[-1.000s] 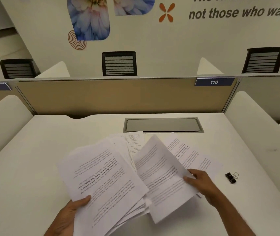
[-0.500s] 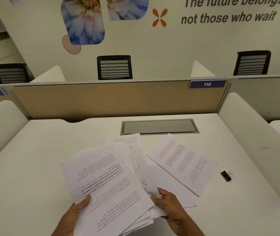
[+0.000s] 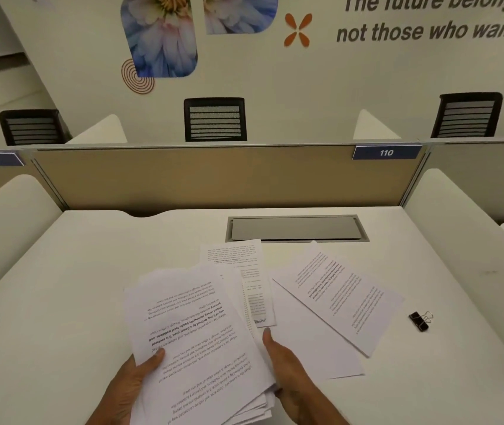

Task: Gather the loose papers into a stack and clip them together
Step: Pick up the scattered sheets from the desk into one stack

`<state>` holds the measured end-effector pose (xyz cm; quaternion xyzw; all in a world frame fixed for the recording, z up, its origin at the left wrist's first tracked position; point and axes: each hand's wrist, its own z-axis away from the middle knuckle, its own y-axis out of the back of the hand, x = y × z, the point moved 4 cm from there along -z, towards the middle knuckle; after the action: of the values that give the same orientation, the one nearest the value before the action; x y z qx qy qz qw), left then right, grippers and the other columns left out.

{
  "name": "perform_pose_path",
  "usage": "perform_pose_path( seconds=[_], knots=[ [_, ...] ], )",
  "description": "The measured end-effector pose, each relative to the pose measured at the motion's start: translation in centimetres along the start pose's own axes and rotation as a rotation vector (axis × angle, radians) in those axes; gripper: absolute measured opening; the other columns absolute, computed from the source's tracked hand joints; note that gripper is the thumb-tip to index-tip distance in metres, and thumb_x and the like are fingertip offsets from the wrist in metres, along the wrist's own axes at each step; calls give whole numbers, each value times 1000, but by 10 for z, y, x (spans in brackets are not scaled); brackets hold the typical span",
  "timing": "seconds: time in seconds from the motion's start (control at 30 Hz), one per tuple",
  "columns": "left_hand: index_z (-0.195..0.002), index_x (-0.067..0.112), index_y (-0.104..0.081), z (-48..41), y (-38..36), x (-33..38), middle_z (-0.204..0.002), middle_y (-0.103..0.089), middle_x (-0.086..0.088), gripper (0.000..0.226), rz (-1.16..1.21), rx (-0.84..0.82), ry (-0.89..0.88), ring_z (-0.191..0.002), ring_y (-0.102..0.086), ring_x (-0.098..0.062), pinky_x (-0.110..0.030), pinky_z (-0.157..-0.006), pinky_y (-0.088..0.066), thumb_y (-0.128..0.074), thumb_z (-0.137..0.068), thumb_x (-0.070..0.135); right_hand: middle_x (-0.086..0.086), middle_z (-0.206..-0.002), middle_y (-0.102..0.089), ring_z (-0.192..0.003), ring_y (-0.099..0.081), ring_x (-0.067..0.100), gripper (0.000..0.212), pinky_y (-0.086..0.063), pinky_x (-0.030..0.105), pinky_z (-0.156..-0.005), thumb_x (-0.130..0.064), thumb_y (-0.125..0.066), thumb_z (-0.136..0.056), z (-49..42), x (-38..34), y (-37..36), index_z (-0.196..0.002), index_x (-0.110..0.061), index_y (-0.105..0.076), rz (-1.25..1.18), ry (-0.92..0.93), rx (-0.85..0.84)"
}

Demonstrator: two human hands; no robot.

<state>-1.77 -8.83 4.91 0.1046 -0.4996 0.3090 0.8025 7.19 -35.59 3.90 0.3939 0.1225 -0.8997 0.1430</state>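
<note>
The person's left hand [image 3: 134, 384] grips the near left corner of a fanned stack of printed papers [image 3: 201, 338]. Its thumb presses on the top sheet and its fingers are hidden beneath. The right hand [image 3: 287, 363] lies along the stack's right edge with the thumb straight and pointing away. Its other fingers are tucked under the sheets, so it cannot be told whether they grip. The stack is held low over the white tabletop [image 3: 60, 302], its edges uneven and splayed at the near end.

Loose sheets lie just right of the stack: a printed page [image 3: 244, 265] partly under it, a blank-looking sheet [image 3: 312, 348], and a printed sheet [image 3: 342, 296] lying across that one at an angle. A black binder clip [image 3: 420, 320] sits apart, to their right.

The paper looks light, limp and likely to slide sheet on sheet. Holding both side edges and tapping one edge on the tabletop would probably square it. The clip's spring likely needs a firm pinch on its wire handles.

The only container-like thing is a grey hatch [image 3: 293, 228] set in the tabletop. It is closed, so its contents are hidden.
</note>
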Motion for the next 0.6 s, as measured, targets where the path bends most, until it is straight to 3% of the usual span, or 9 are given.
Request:
perform_pose_path(
  seconds=[0.07,0.13,0.23,0.33,0.4,0.5,0.57,0.6],
  knots=[
    [-127,15,-61,0,-3,8,-127,-70,-12,33,-14,2,-11,-112,-65,-31,-48,-111,-42,-64,-95,7,2,-105,-81,-98,-77,25,34,-65,37,-77,-50,-55,-100,-4,-3,-6,-113,-23,-71,19,46,-33],
    [-128,17,-64,-9,2,5,-121,-74,-10,37,25,15,11,-113,-68,-33,-55,-110,-44,-66,-93,7,0,-111,-81,-103,-77,22,28,-64,37,-86,-23,-64,-98,-11,-4,-11,-125,-16,-69,63,139,-53],
    [-132,11,-64,-23,13,-1,-124,-73,-16,45,43,27,73,-117,-67,-38,-59,-112,-42,-71,-87,7,-2,-115,-80,-107,-75,20,29,-60,37,-97,-7,-61,-97,-17,-5,-19,-122,-18,-70,53,211,-65],
    [-133,2,-62,-37,20,-4,-127,-70,-21,70,13,-42,134,-120,-64,-40,-55,-115,-38,-85,-68,6,-5,-113,-80,-107,-75,19,29,-59,39,-99,-6,-59,-98,-25,-11,-27,-118,-23,-70,33,219,-69],
    [-132,-2,-59,-47,23,-3,-126,-68,-22,64,-46,-36,127,-119,-63,-39,-51,-115,-38,-83,-73,1,-6,-115,-80,-108,-75,19,30,-59,41,-100,-8,-59,-98,-33,-10,-31,-123,-22,-69,26,207,-94],
    [-136,4,-58,-62,30,-2,-126,-69,-21,63,-8,-11,145,-121,-63,-44,-60,-113,-40,-79,-76,4,-1,-118,-78,-107,-75,20,24,-60,42,-98,-21,-64,-98,-48,-16,-32,-121,-23,-69,70,215,-69],
    [-139,10,-58,-73,35,-1,-126,-72,-19,76,19,-18,146,-118,-65,-44,-62,-110,-42,-85,-68,13,2,-111,-76,-98,-74,19,21,-62,42,-91,-33,-68,-94,-64,-25,-20,-114,-25,-66,233,276,134],
    [-138,12,-59,-75,35,3,-125,-73,-18,72,26,-35,140,-117,-66,-44,-62,-109,-43,-84,-70,12,4,-110,-74,-96,-73,19,25,-62,42,-90,-34,-70,-93,-72,-30,-13,-114,-24,-64,332,293,278]
  ],
)
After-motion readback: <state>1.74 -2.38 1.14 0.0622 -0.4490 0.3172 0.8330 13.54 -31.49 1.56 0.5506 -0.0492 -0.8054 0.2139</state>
